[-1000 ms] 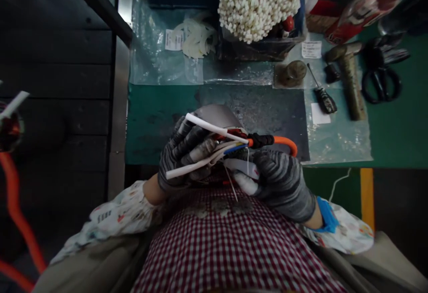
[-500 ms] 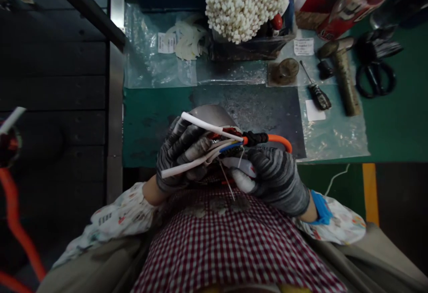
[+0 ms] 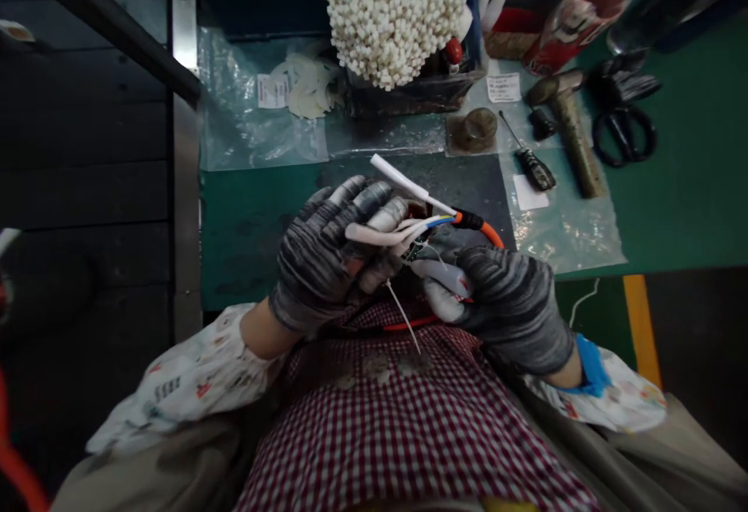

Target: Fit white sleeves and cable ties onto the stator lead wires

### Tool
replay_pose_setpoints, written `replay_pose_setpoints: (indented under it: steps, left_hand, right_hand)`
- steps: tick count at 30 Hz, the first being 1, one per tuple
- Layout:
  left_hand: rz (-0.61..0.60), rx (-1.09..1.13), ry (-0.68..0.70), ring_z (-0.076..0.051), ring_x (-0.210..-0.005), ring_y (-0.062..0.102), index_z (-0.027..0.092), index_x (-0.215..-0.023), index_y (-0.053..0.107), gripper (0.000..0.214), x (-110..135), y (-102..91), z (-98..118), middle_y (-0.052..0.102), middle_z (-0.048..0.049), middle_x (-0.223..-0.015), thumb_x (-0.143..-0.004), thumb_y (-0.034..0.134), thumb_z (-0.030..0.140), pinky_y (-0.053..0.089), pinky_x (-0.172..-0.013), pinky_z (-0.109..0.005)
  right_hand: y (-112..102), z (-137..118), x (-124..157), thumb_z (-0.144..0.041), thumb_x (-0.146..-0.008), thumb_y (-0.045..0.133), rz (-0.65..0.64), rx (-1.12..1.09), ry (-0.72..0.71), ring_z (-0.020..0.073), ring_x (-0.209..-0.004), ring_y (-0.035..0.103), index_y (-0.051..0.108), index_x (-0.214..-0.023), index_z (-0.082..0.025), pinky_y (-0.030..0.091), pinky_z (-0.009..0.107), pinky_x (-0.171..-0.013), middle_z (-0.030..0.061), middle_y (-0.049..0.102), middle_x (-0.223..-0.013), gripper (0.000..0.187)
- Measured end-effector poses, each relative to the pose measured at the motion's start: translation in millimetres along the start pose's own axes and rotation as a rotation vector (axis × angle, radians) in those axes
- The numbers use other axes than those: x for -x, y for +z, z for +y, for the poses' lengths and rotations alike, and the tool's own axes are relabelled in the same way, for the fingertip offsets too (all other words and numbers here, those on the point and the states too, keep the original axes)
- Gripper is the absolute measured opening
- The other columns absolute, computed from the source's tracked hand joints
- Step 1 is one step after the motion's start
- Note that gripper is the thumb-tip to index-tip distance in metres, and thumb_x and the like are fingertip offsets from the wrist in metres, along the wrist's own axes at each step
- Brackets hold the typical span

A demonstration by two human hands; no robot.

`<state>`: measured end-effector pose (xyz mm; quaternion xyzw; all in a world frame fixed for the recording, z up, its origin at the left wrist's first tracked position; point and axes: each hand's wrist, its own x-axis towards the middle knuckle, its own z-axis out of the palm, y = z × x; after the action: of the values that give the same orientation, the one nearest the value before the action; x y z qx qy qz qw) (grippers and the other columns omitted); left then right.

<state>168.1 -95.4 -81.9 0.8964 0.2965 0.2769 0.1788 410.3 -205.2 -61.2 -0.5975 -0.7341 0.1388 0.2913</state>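
My left hand (image 3: 339, 255), in a grey striped glove, is closed with its fingers at a bundle of white-sleeved wires (image 3: 377, 235). One white sleeve (image 3: 400, 177) sticks out above the fingers. The wires, some blue and yellow, run right into an orange cable (image 3: 492, 234) wrapped in black near its end. My right hand (image 3: 502, 305), gloved the same way, pinches a smooth, pale translucent piece (image 3: 441, 274) with a red mark, just below the wires. Between the hands a thin white cable tie (image 3: 404, 316) hangs down. The part beneath the wires is mostly hidden.
Behind the hands stands a dark bin (image 3: 409, 99) under a heap of small white pieces (image 3: 397, 13). To the right lie a screwdriver (image 3: 534, 165), a hammer (image 3: 576, 138) and black-handled scissors (image 3: 625, 134). A metal table edge (image 3: 185, 185) runs along the left.
The view has shifted, and table things appear further left. Both hands and the wires have moved right. My left hand has turned over the bundle, and the grey rounded part seen behind it is now hidden.
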Motion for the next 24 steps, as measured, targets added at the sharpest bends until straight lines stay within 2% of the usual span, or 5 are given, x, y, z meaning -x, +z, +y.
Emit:
replay_pose_setpoints:
  steps: [4,6,12,17,24]
  left_hand:
    - [-0.047,-0.073,0.009,-0.037,-0.153,0.062,0.031,-0.161,0.062,0.050,-20.6,-0.6,4.2,0.070,-0.0083,-0.159,-0.115,0.053,0.049,0.050,-0.128,-0.057]
    - [-0.049,-0.120,0.025,-0.038,-0.148,0.066,0.027,-0.155,0.067,0.048,-30.1,0.0,5.1,0.073,-0.0107,-0.154,-0.115,0.052,0.047,0.054,-0.123,-0.057]
    - [-0.041,-0.040,-0.036,-0.035,-0.128,0.077,0.023,-0.131,0.080,0.045,-63.1,4.1,3.6,0.082,-0.0111,-0.133,-0.115,0.049,0.053,0.060,-0.115,-0.051]
    - [-0.105,-0.087,-0.120,-0.032,-0.105,0.079,0.017,-0.118,0.081,0.057,-84.1,10.1,3.9,0.082,-0.0139,-0.108,-0.115,0.046,0.061,0.062,-0.107,-0.049]
    - [-0.116,-0.042,-0.111,-0.028,-0.099,0.080,0.020,-0.116,0.083,0.061,-103.7,14.1,-0.2,0.085,-0.0105,-0.110,-0.116,0.040,0.063,0.065,-0.096,-0.041]
  right_hand:
    - [-0.6,3.9,-1.5,-0.040,-0.096,0.076,0.074,0.154,0.003,0.0242,-0.071,0.078,0.079,-0.098,-0.034,0.065,0.035,-0.059,0.0019,0.082,-0.082,0.007]
    - [-1.2,6.6,-2.2,-0.044,-0.098,0.073,0.134,0.231,0.000,0.0217,-0.060,0.071,0.075,-0.087,-0.032,0.054,0.034,-0.049,0.0018,0.074,-0.069,0.017]
    - [3.6,18.8,-9.7,-0.047,-0.102,0.070,0.237,0.363,0.027,0.0231,-0.063,0.070,0.080,-0.114,-0.029,0.047,0.036,-0.053,0.0033,0.079,-0.080,0.024]
    - [13.6,25.5,-17.7,-0.052,-0.099,0.068,0.229,0.328,0.108,0.0245,-0.065,0.069,0.081,-0.108,-0.029,0.047,0.037,-0.054,0.0053,0.075,-0.077,0.028]
    - [12.2,25.5,-10.1,-0.046,-0.097,0.078,0.248,0.205,0.174,0.0236,-0.066,0.069,0.080,-0.092,-0.030,0.056,0.037,-0.061,0.0046,0.074,-0.075,0.017]
